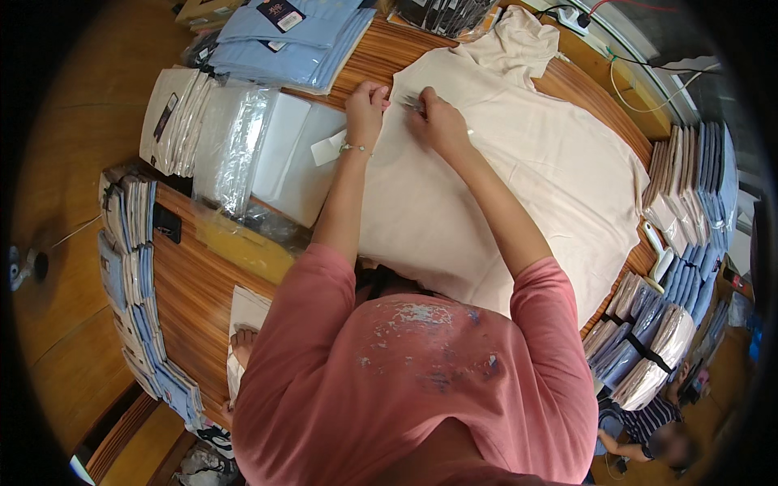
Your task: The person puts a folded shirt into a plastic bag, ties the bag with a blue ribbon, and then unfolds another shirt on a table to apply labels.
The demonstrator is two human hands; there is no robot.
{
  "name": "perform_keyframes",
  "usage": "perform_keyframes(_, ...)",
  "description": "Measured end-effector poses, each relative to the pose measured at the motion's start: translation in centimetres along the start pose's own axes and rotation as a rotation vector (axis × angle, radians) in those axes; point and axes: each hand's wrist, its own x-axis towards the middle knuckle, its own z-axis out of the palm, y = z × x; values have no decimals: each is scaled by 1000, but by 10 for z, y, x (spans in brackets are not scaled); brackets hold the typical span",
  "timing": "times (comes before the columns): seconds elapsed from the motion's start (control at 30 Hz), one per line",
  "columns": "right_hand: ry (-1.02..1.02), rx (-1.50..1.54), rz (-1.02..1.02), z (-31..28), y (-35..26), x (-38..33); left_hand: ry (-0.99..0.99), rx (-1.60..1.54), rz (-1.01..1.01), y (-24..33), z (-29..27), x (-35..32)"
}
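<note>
A pale beige shirt (502,178) lies spread over the table in front of me, its far end bunched up. My left hand (369,109) is closed, fingertips pinched together at the shirt's left edge; what they hold is too small to make out. Just right of it, above the shirt, my right hand (442,121) is closed round what look like small metal snips (412,103), partly hidden by the fingers. A white tag (327,149) lies beside my left wrist.
Clear plastic bags (235,150) lie left of the shirt, near folded blue shirts (284,40). Packed garments (689,178) are stacked at right, beside a white-handled tool (660,253). Another person's hand (243,344) rests on a beige garment at left; another person (648,429) is at lower right.
</note>
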Motion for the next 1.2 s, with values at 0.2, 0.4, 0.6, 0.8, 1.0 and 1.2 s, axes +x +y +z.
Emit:
perform_keyframes(0.2, -25, 80, 27, 20, -15, 14, 30, 120, 83, 14, -12, -14)
perform_keyframes(0.4, -14, 157, 49, 19, -11, 14, 59, 133, 119, 23, -13, -18)
perform_keyframes(0.6, 21, 60, 79, 10, -18, 8, 52, 168, 176, 20, -15, -19)
perform_keyframes(0.8, -19, 31, 48, 5, -24, 2, 67, 160, 151, 24, -16, -23)
perform_keyframes(1.0, 9, 80, 49, 17, -23, 8, 62, 200, 184, 23, -18, -25)
perform_keyframes(1.2, -4, 79, 70, 22, -20, 11, 66, 177, 154, 26, -22, -30)
